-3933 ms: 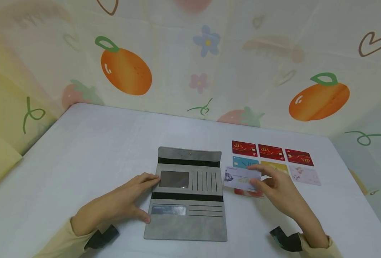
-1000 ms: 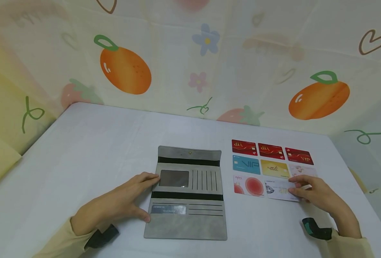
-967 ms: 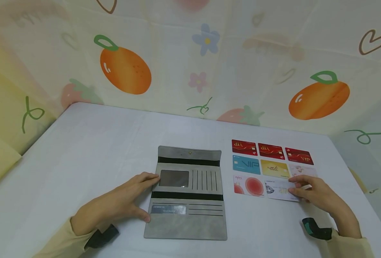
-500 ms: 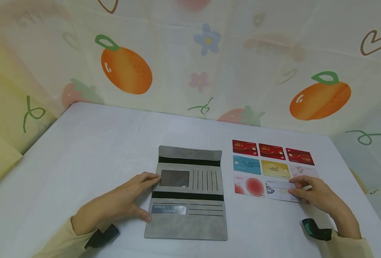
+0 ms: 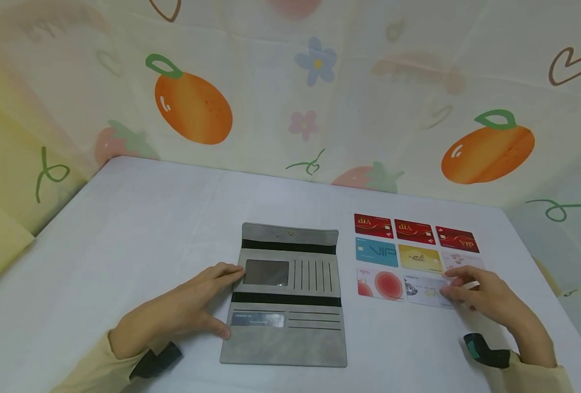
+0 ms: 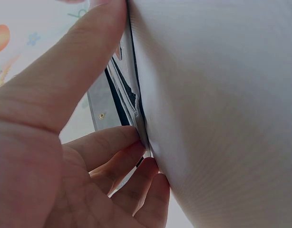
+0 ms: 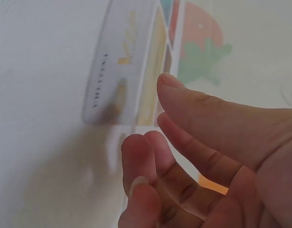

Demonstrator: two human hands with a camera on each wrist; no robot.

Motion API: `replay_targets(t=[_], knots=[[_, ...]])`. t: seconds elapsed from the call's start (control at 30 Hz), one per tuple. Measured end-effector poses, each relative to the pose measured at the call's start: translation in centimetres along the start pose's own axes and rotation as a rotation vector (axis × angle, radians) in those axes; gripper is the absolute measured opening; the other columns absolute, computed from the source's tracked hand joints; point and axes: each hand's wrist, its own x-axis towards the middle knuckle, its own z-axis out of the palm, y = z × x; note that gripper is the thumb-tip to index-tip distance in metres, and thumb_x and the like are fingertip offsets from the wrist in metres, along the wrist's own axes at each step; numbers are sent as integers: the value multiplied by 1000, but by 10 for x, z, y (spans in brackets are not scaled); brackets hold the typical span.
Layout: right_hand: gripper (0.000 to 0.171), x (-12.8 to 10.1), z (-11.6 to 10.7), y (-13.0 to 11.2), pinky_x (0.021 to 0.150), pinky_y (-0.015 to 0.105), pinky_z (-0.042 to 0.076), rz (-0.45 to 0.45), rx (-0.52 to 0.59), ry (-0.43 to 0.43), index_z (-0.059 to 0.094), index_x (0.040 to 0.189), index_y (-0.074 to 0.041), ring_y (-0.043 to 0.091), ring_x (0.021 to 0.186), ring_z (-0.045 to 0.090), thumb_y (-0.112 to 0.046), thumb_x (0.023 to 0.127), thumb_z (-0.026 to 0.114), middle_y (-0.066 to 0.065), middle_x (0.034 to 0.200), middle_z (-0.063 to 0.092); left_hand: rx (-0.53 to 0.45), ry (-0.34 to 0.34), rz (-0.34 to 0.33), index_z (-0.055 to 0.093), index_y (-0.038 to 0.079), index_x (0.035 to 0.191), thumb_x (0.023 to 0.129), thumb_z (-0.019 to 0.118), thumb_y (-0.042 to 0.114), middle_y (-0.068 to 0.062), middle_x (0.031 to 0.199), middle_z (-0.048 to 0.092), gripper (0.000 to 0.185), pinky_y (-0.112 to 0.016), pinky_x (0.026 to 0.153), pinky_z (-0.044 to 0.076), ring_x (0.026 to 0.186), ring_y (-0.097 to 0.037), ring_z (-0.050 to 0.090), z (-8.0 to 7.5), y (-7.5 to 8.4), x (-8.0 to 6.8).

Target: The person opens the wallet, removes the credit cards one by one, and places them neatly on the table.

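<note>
A grey wallet [image 5: 283,346] lies unfolded in the middle of the table, with card slots, a clear window and a bluish card [image 5: 258,319] tucked in a lower slot. My left hand [image 5: 182,303] rests at its left side, index finger and thumb touching the edge; the left wrist view shows the fingertips along that edge. To the right, a white card [image 5: 420,289] with gold lettering lies flat in the front row of cards. Just off its right end hovers my right hand [image 5: 489,295]; in the right wrist view its thumb and fingers are parted, with nothing between them.
Beside the white card lies a card with red circles [image 5: 387,284]. Behind are a blue VIP card [image 5: 376,252], a gold card [image 5: 420,257] and a pale pink card [image 5: 460,261] partly covered by my hand. Three red VIP cards [image 5: 414,231] form the back row.
My right hand has carried the white card from beside the wallet rightward, laid it in the front row and let go, drawing back slightly. The left hand has stayed in place.
</note>
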Motion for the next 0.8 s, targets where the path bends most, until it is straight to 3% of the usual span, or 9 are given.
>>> replay_targets(t=[0.4, 0.8], knots=[[46, -5, 1, -14, 82, 47, 60, -112, -35, 47, 61, 126, 2, 21, 89, 62, -24, 90, 72, 17, 107, 66, 10, 6, -2, 39, -2, 149, 66, 88, 42, -14, 150, 40, 106, -58, 109, 39, 138, -37, 40, 1, 0, 1], [43, -11, 11, -29, 74, 37, 62, -220, -21, 67, 63, 124, -2, 22, 94, 64, -21, 88, 74, 20, 115, 66, -10, -2, -12, 38, 0, 150, 67, 87, 43, -14, 152, 38, 106, -59, 110, 38, 140, -38, 39, 1, -1, 0]])
